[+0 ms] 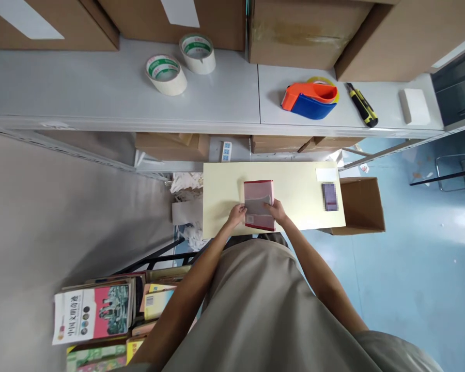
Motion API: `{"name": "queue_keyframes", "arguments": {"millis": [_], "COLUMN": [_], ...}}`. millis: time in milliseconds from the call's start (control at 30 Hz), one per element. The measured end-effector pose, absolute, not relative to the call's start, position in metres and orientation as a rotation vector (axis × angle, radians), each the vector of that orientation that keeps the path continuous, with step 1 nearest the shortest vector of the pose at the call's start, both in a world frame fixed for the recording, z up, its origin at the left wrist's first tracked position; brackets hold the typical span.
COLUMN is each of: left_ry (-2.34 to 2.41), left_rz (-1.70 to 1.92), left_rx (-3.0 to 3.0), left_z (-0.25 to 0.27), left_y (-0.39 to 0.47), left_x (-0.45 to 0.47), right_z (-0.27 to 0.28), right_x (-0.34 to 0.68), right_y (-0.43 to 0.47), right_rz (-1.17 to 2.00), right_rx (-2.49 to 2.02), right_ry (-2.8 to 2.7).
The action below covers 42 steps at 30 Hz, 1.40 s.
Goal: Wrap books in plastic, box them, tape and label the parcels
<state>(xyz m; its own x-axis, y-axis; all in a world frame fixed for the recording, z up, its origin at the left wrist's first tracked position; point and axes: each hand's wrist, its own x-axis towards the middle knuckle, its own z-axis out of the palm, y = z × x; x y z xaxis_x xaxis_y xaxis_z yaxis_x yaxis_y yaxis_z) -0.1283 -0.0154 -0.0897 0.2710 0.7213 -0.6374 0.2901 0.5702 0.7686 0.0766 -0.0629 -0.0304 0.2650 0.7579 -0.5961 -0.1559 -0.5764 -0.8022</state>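
Note:
A thin pink and grey book [259, 192] with dark red edges is held over the pale yellow tabletop [222, 181]. A small pale patch like a barcode shows near its lower left corner. My left hand [237, 214] pinches the book's left edge. On the opposite side, my right hand [277, 211] grips the right edge, its thumb lying over the cover. The fingers beneath the book are hidden. Toward the table's right end lie a small purple item [329, 197], blurred out, and a white slip of paper [326, 174].
An open cardboard box [362, 206] stands right of the table. The grey shelf [101, 88] ahead bears tape rolls [166, 75], an orange and blue tape dispenser [310, 99], a utility knife [362, 105] and cartons [310, 36]. Stacked books and magazines [93, 315] lie at lower left.

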Motion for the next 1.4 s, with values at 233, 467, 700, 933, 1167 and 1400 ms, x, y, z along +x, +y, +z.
{"name": "queue_keyframes", "arguments": {"millis": [233,467,700,933,1167,1400], "left_ry": [1.222,0.698,0.732,0.820,0.845,1.046], "left_rz": [0.575,0.530,0.572,0.595,0.592,0.600], "left_rx": [0.686,0.430,0.474,0.659,0.769,0.878], "left_z": [-0.038,0.039,0.074,0.089,0.099,0.089], "left_y": [0.025,0.014,-0.007,-0.015,-0.021,-0.028], "left_x": [-0.146,-0.114,-0.065,-0.032,-0.005,0.012], "right_z": [0.044,0.081,0.070,0.064,0.056,0.048], "right_x": [0.130,0.184,0.226,0.255,0.270,0.277], "right_y": [-0.072,-0.075,-0.079,-0.078,-0.077,-0.074], "right_rz": [1.642,1.630,1.658,1.727,1.760,1.722], "right_rx": [-1.422,-1.342,-1.338,-1.274,-1.222,-1.286], "right_ry": [-0.526,-0.553,-0.504,-0.485,-0.483,-0.563]}}
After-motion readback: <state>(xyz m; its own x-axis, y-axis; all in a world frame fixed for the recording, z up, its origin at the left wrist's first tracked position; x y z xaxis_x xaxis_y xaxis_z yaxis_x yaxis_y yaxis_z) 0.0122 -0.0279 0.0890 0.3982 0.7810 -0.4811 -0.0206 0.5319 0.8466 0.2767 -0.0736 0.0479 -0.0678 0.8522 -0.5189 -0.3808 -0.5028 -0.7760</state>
